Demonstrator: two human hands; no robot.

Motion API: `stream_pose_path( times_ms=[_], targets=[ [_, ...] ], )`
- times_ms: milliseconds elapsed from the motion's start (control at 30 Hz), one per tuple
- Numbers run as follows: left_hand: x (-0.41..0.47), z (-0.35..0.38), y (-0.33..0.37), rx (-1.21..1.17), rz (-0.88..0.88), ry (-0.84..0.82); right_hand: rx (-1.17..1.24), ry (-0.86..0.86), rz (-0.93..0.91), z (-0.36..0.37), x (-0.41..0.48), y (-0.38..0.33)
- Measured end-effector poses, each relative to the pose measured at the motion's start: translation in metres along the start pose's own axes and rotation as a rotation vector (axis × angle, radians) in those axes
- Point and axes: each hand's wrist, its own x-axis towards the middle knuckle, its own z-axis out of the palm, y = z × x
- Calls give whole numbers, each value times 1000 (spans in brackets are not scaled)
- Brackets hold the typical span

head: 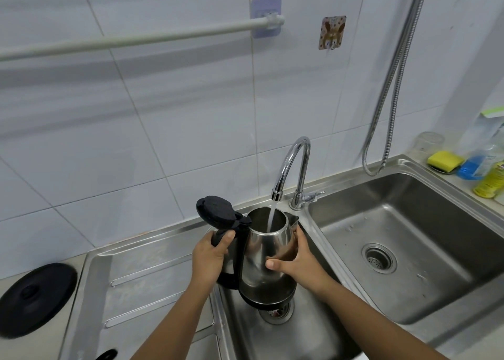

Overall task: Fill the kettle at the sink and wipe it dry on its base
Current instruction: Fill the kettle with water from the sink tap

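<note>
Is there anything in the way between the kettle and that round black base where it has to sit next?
Nothing visible blocks it. The kettle is held over the sink basin by the left hand and right hand. Between it and the base lies only the bare draining board.

Steel kettle [261, 258] with black handle and black bottom ring, held upright above the left basin of a steel double sink [409, 286], over the drain. Black lid [216, 212] flipped open, standing up behind the handle. Mouth directly under the running tap [293, 166], water streaming in. Round black base [36, 299] left on the counter, well apart.
</note>
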Motion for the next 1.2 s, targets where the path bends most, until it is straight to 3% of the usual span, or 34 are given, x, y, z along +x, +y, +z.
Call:
stream_pose_path(
  times_ms=[1200],
  targets=[
    [12, 7, 4, 21, -19, 33, -53, 5, 37, -7, 23, 4]
  ],
)
